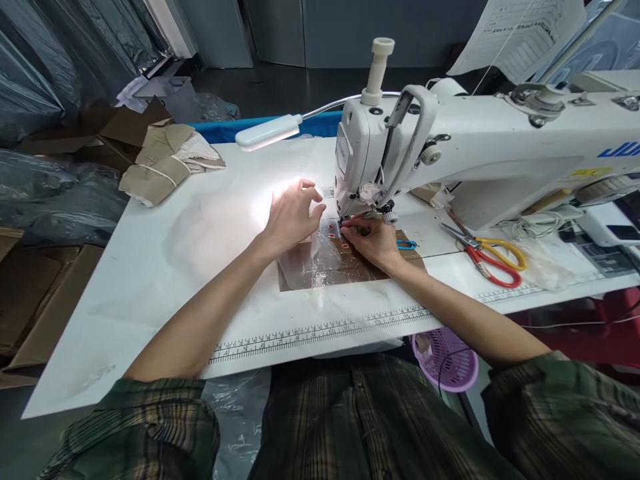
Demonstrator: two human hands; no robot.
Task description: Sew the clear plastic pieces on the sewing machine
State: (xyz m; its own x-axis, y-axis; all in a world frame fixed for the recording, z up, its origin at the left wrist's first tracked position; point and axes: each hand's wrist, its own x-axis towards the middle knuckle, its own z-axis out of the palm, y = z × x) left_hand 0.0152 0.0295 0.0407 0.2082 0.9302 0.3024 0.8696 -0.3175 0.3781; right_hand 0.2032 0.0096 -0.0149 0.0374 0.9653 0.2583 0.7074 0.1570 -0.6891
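My left hand (294,215) hovers left of the needle area of a white sewing machine (363,150), thumb and fingers apart and nothing between them. A crumpled piece of clear plastic (325,252) lies just below that hand. My right hand (374,240) is at the presser foot, its thumb and forefinger pinched together; what they hold is too small to make out. Beneath both hands is a brown plate (295,277) on the machine bed, with small red marks showing near the needle. Blue thread snips (407,245) lie beside my right wrist.
Scissors with red and yellow handles (495,257) lie at right. A lit lamp (269,132) reaches over the white table (150,293). A tied cloth bundle (157,167) sits at the back left. Cardboard boxes (50,293) stand left; a purple basket (450,363) is below the front edge.
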